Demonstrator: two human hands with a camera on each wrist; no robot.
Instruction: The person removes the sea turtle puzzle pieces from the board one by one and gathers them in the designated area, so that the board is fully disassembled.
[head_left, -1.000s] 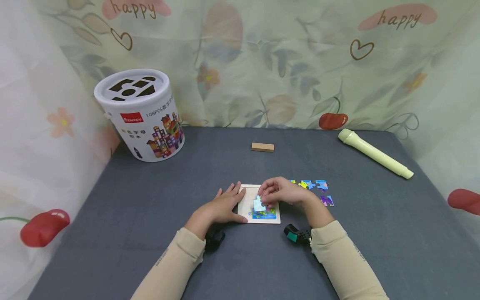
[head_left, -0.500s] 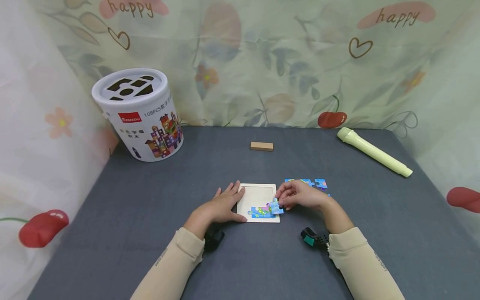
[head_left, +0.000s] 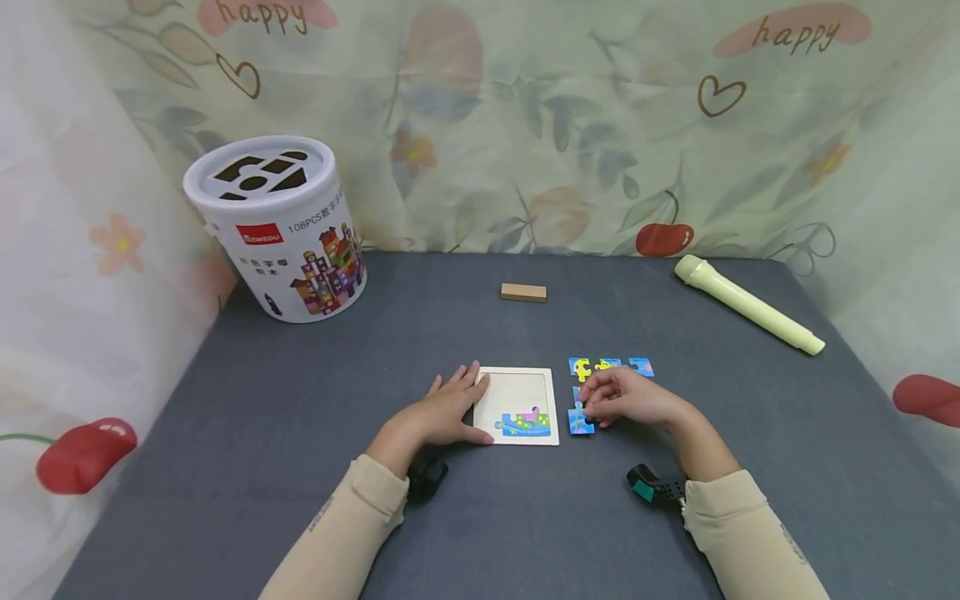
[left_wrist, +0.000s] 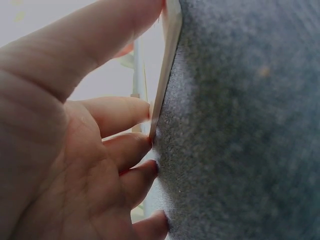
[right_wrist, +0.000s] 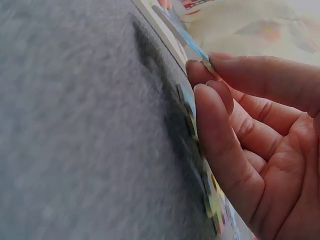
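Observation:
A pale wooden puzzle tray lies on the table, with a few joined blue, green and pink puzzle pieces along its lower part. My left hand rests at the tray's left edge, fingers spread and thumb at the lower corner. In the left wrist view, fingertips meet the tray's side. To the right of the tray, my right hand pinches a blue puzzle piece between thumb and fingers. The right wrist view shows this thin piece held tilted, above the cloth.
Loose puzzle pieces lie in a row behind my right hand, which partly hides others. A brown wooden block sits farther back. At the back left stands a white block bucket; a pale yellow microphone-shaped stick lies at the right.
My right hand has carried the blue puzzle piece rightward, from over the tray to beside its right edge. The joined pieces are uncovered now. My left hand has stayed at the tray.

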